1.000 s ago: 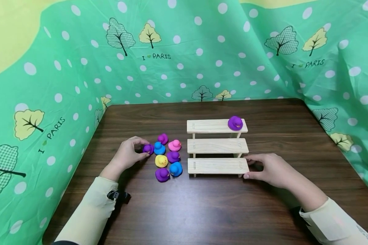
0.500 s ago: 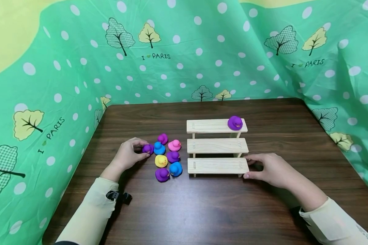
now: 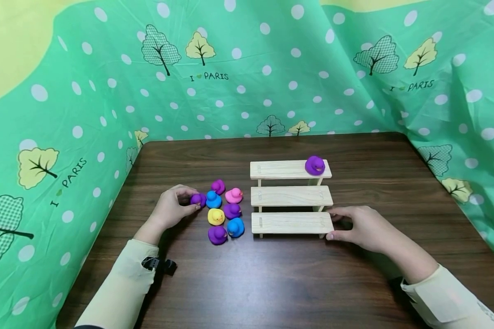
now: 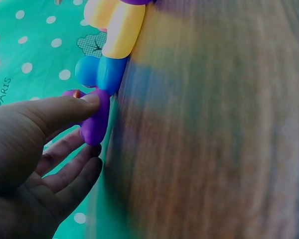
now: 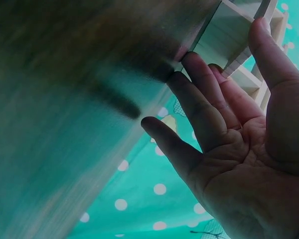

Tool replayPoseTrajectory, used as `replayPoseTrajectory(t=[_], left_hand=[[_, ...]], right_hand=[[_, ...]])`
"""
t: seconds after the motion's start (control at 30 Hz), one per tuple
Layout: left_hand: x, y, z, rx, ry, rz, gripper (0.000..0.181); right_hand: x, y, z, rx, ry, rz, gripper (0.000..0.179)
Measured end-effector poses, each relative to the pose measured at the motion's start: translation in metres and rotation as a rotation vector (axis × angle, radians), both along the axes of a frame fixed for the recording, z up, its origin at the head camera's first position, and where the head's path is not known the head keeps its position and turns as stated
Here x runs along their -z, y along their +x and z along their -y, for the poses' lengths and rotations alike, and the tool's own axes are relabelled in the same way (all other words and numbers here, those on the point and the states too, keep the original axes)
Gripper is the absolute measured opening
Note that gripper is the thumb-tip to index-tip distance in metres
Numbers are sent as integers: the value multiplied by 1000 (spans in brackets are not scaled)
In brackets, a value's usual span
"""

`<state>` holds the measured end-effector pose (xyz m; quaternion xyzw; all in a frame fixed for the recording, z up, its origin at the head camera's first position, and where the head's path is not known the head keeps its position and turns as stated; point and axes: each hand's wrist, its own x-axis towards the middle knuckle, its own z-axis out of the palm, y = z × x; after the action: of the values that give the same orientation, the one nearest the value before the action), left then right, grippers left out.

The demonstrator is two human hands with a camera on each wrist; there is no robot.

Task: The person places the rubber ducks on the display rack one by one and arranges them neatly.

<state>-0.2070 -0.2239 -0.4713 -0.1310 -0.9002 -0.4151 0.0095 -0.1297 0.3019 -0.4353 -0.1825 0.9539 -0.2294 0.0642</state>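
In the head view my left hand (image 3: 169, 209) pinches a purple rubber duck (image 3: 198, 199) at the left edge of a duck cluster. The left wrist view shows the thumb on the near side of this purple duck (image 4: 96, 125), beside a blue duck (image 4: 112, 74). My right hand (image 3: 364, 228) holds the right end of a three-step wooden stand (image 3: 290, 223), thumb at the front corner and index finger at the back of the lowest step. A purple duck (image 3: 315, 165) sits on the top step's right end.
Between my left hand and the stand are a pink duck (image 3: 233, 195), a yellow duck (image 3: 216, 216), a second blue duck (image 3: 235, 227) and several purple ducks (image 3: 217, 235). Behind the dark wooden table (image 3: 238, 283) hangs a green dotted cloth (image 3: 214, 105).
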Motion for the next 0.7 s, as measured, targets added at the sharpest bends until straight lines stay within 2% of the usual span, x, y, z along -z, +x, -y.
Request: replayPoseTrajectory(t=[0.17,0.33,0.47,0.7], left_hand=[[-3,2,0,-20,11,-50,24],[-12,3,-2,-41,23,-93,24],[-23,2,-7,-30,103,-116,26],[-41,4,-27,50,286,-99,33]], right_hand=[[1,0,0,-1,0,2,60],[2,0,-1,0,-3,0,58],[2,0,-2,-7,-11,-10,60],[1,0,-4,-6,-37,9,61]])
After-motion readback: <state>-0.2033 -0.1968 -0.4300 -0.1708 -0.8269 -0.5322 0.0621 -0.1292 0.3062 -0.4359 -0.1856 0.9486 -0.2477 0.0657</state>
